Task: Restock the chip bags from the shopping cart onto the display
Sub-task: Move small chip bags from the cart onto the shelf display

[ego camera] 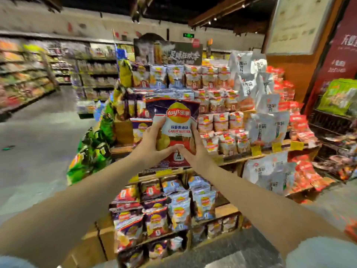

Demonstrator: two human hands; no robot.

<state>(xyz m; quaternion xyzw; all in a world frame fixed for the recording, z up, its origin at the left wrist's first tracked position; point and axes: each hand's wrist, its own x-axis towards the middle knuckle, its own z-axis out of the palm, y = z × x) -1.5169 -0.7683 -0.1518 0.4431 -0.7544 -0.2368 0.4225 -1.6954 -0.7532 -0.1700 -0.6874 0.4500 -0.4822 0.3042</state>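
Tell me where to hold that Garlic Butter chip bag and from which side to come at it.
Hold the Garlic Butter chip bag by its lower side edges, coming from below and in front, as the left hand and right hand do here. It stands upright, label facing you, and looks puffed in the middle, so gripping low at the edges likely spares the chips and leaves the top free to slide onto the display.

Long aisle shelves (25, 78) packed with blurred goods are running down the left side, bordering a grey floor (38, 120). A green exit sign (188, 35) is glowing above the back wall. A dark red banner (340, 60) with white characters is hanging at right, beside a framed board (295, 24).
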